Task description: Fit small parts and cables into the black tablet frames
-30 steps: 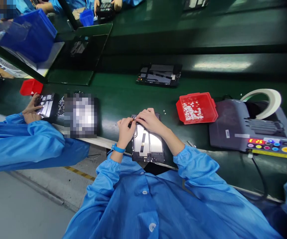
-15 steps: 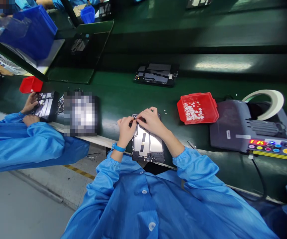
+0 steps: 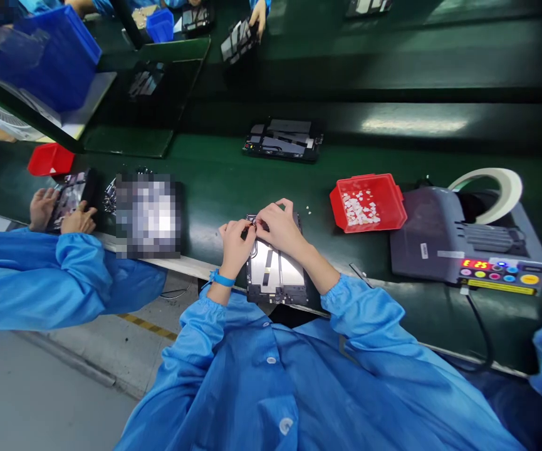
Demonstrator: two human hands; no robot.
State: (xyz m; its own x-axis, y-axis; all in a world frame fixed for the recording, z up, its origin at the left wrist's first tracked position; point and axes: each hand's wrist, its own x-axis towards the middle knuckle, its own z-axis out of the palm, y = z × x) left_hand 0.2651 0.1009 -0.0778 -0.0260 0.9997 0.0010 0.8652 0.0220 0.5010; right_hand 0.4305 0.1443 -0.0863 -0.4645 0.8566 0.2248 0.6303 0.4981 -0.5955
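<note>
Fingers of my left hand [image 3: 235,241] and right hand [image 3: 277,227] pinch a small part at the tablet's [image 3: 276,269] top edge, seating unfinished, I judge.

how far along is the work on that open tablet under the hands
Done: the open tablet lies flat on the green belt, its inner plates in place. In hand: the left hand and right hand pinch something small at its top edge. Left: the back is uncovered; a second open unit lies farther along.
</note>
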